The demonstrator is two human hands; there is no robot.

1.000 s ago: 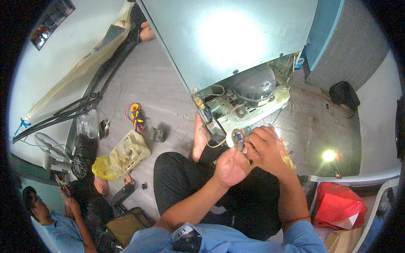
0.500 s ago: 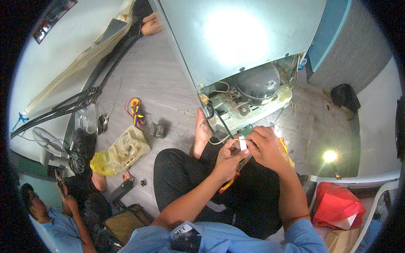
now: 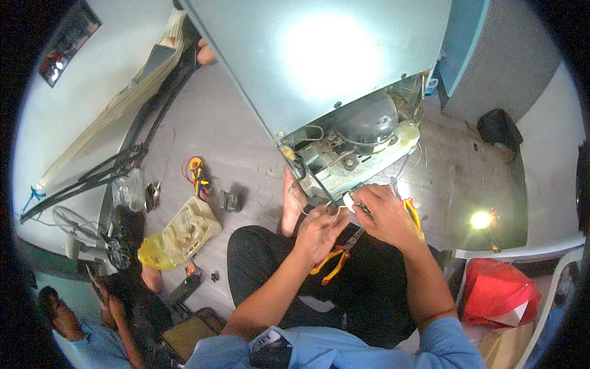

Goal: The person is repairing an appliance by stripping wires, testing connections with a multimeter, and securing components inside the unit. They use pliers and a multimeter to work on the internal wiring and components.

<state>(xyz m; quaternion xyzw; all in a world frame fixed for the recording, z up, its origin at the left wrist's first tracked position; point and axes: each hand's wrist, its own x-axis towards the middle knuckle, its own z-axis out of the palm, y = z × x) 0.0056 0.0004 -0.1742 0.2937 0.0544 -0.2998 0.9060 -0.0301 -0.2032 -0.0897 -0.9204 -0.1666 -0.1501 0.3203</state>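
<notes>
I sit cross-legged behind a tilted fridge [image 3: 246, 37], its black compressor [image 3: 367, 123] showing in the open bay. A thin cable [image 3: 316, 183] runs from the bay toward my hands. My left hand [image 3: 316, 234] pinches its end between the fingers. My right hand [image 3: 387, 215] grips a small white piece [image 3: 348, 202] right beside those fingertips; its kind is unclear. Pliers [image 3: 344, 248] with red and yellow handles lie on my lap below the hands. Another red and yellow handled tool [image 3: 412, 212] shows just right of my right hand.
To the left on the floor are a multimeter clamp [image 3: 198, 175], a dark block [image 3: 231, 201], a cream tray [image 3: 200, 230] and a yellow bag [image 3: 155, 252]. A lit lamp [image 3: 483, 221] and a red bag [image 3: 498, 292] are at right. Another person [image 3: 92, 326] sits at lower left.
The white piece, earlier between both hands, is now at my right hand's fingertips. My left hand has shifted slightly left, uncovering more of the pliers. The whole view has turned a little.
</notes>
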